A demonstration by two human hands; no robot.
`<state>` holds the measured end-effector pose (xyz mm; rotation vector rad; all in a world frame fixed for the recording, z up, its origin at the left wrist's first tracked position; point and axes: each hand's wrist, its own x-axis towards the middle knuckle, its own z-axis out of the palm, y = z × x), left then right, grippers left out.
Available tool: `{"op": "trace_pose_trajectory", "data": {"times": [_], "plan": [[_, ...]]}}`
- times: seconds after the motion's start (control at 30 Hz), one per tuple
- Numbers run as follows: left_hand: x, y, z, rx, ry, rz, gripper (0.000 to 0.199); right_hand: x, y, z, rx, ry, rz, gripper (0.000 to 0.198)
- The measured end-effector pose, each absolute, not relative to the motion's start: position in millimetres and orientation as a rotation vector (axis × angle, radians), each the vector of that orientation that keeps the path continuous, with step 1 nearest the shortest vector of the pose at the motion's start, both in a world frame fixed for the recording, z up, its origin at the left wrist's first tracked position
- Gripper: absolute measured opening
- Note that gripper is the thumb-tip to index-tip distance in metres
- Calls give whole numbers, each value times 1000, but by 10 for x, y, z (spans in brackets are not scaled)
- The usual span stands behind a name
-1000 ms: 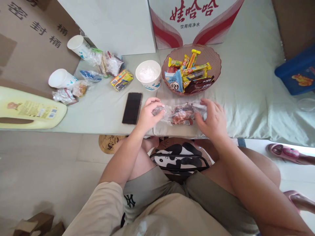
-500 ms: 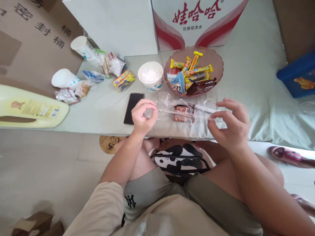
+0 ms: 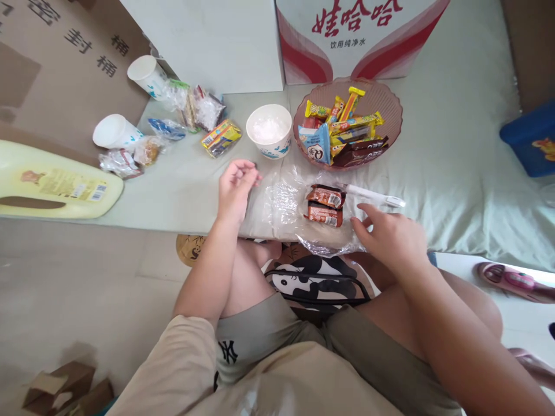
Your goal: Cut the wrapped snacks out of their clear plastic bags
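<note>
A sheet of clear plastic film (image 3: 277, 199) lies wrinkled over the table's front part, its near edge hanging past the table edge. Two reddish-brown snack packets (image 3: 325, 207) sit side by side within the film's area. At the film's left edge, my left hand (image 3: 234, 193) has its thumb and fingers pinched together; what they hold, if anything, is unclear. To the right of the packets, my right hand (image 3: 390, 237) is open, thumb and forefinger apart, with nothing in it. Just beyond it lies a slim white-handled tool (image 3: 377, 195), its other end behind the packets.
A pink ribbed bowl (image 3: 392, 110) holds several wrapped snacks. Beside it stands a paper cup (image 3: 269, 147) with whitish, clear contents. Leftward are wrapped snacks (image 3: 221, 138), two tipped cups (image 3: 115, 133) and a yellow jug (image 3: 99, 179). Cartons (image 3: 351, 58) stand behind; a blue container (image 3: 526, 138) is at right.
The film that was stretched between my hands now lies spread on the table. My left hand shifted left; my right hand came down and nearer. The dark phone is no longer visible near my left hand.
</note>
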<state>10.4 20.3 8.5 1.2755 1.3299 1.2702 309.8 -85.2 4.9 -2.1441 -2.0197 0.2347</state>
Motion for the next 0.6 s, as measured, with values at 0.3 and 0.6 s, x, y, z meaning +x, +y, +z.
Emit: {"op": "trace_pose_trajectory", "data": {"times": [0.3, 0.6], "plan": [[512, -25, 61, 1196, 1117, 572, 21, 2738, -729, -97, -1527, -2257, 308, 65], [525, 15, 215, 675, 860, 611, 23, 2812, -654, -213, -1517, -2118, 410, 66]]}}
